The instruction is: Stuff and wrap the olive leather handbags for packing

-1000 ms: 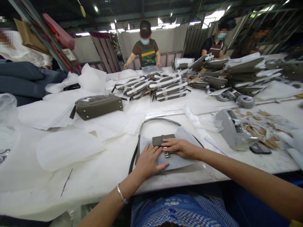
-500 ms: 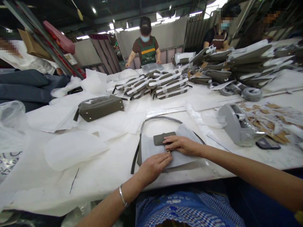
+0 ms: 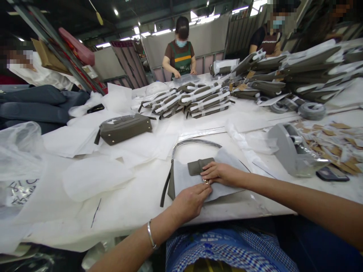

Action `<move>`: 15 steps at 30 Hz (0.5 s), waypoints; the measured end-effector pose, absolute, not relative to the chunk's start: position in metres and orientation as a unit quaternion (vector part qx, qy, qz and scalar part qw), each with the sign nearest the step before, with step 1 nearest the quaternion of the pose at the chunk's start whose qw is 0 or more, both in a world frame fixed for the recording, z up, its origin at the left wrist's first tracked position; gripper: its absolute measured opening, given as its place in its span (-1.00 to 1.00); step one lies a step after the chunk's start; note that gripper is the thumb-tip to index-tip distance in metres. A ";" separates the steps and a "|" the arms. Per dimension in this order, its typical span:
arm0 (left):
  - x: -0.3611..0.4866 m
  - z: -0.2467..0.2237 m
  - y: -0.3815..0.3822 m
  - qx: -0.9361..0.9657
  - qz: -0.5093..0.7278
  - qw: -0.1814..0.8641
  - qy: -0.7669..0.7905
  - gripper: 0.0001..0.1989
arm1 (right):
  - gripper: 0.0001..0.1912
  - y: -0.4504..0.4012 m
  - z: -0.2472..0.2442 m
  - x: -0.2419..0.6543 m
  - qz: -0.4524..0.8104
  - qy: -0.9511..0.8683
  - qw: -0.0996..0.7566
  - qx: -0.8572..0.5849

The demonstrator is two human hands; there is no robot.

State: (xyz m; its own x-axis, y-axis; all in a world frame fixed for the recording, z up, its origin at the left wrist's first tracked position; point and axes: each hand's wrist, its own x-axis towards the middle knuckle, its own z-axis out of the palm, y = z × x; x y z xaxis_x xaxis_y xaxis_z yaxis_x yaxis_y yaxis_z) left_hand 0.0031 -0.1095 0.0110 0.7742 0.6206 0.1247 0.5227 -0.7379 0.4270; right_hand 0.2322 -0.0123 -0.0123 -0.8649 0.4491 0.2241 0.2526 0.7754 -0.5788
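At the near edge of the white worktable (image 3: 136,215), just in front of me, an olive-grey handbag (image 3: 171,189) lies flat, a pale protective sheet (image 3: 185,183) covering most of its front. Its film-wrapped shoulder handle (image 3: 188,142) arches away from me, and a dark strap end (image 3: 164,192) trails down on the left.

I have my left hand (image 3: 191,201) low on the bag's front, its fingers drawn together and their tips at the gold-coloured clasp (image 3: 206,181); I cannot tell whether they pinch the metal. A silver bangle (image 3: 151,235) circles that wrist. My right hand (image 3: 225,173) comes in from the other side, palm down, its fingers stretched out and slightly spread over the right end of the closure flap (image 3: 195,167), close above the clasp.

To my right sit a grey tape dispenser (image 3: 287,151), a black phone (image 3: 332,174) just beside it, and a scatter of brown tags (image 3: 340,151). Beyond my bag, to the left, another olive handbag (image 3: 126,132) rests on white sheets, its studded base turned towards me. Farther off, wrapped bags (image 3: 198,100) lie stacked. Across the table, a masked co-worker (image 3: 182,56) in a green apron bends over a clear plastic sheet (image 3: 187,79).
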 end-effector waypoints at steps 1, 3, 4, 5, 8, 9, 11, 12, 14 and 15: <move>0.004 0.010 -0.110 0.923 0.129 0.183 0.314 -0.51 | -0.74 -0.013 -0.013 0.233 0.272 -0.926 0.180 -0.189; 0.006 0.008 -0.111 0.923 0.126 0.174 0.318 -0.52 | -0.72 -0.015 -0.008 0.232 0.256 -0.932 0.178 -0.187; 0.006 0.007 -0.110 0.924 0.125 0.171 0.318 -0.52 | -0.72 -0.015 -0.004 0.231 0.243 -0.938 0.169 -0.183; 0.006 0.007 -0.110 0.925 0.124 0.169 0.316 -0.52 | -0.71 -0.015 0.001 0.229 0.227 -0.945 0.156 -0.176; 0.006 0.006 -0.110 0.928 0.123 0.167 0.310 -0.54 | -0.69 -0.011 0.017 0.224 0.184 -0.968 0.105 -0.137; 0.005 0.006 -0.110 0.928 0.124 0.167 0.309 -0.55 | -0.69 -0.009 0.020 0.223 0.176 -0.973 0.090 -0.120; 0.005 0.006 -0.110 0.927 0.131 0.167 0.310 -0.59 | -0.72 -0.007 0.024 0.222 0.167 -0.979 0.074 -0.093; 0.005 0.006 -0.110 0.925 0.137 0.169 0.312 -0.60 | -0.74 -0.007 0.024 0.222 0.164 -0.980 0.071 -0.086; 0.004 0.007 -0.110 0.921 0.147 0.175 0.314 -0.62 | -0.77 -0.007 0.022 0.222 0.164 -0.980 0.072 -0.084; 0.004 0.007 -0.109 0.920 0.151 0.180 0.315 -0.62 | -0.78 -0.008 0.020 0.222 0.168 -0.979 0.075 -0.091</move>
